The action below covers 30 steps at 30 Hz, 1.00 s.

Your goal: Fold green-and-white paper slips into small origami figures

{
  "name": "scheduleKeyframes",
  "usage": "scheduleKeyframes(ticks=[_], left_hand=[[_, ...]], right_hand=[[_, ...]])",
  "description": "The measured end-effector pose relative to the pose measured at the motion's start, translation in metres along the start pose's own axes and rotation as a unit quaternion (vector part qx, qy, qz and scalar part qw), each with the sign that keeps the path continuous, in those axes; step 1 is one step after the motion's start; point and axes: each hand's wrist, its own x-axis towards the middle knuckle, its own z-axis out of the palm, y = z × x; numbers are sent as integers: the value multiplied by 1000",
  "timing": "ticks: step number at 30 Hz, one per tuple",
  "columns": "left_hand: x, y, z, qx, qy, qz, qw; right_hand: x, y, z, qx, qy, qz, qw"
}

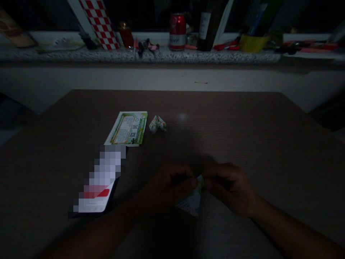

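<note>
Both hands meet over a small folded piece of printed paper (pixel 194 200) near the front of the dark wooden table (pixel 242 136). My left hand (pixel 172 183) pinches the paper's top from the left, fingers curled. My right hand (pixel 231 187) pinches the same tip from the right, fingers bent. The paper hangs down between them as a pale triangle. Farther back lies a small finished folded paper shape (pixel 157 124), beside a stack of green-bordered printed sheets (pixel 128 128).
A phone (pixel 101 180) with a lit screen lies at the left of my hands. Beyond the table a stone ledge (pixel 161 55) carries a red can (pixel 177 31), a dark bottle (pixel 208 25), a red-and-white checkered box (pixel 99 22) and clutter. The room is dim.
</note>
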Motion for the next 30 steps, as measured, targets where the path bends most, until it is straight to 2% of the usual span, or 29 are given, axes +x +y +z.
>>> scheduleKeyframes(ticks=[5,17,30], left_hand=[[-1,0,2,42,16,7,999],[0,-1,3,149,11,71,986],[1,-1,7,184,17,67,980]], right_hand=[[0,0,1,-14,-1,3,1000],[2,0,3,-47,23,-7,999],[3,-1,4,-67,39,-8,997]])
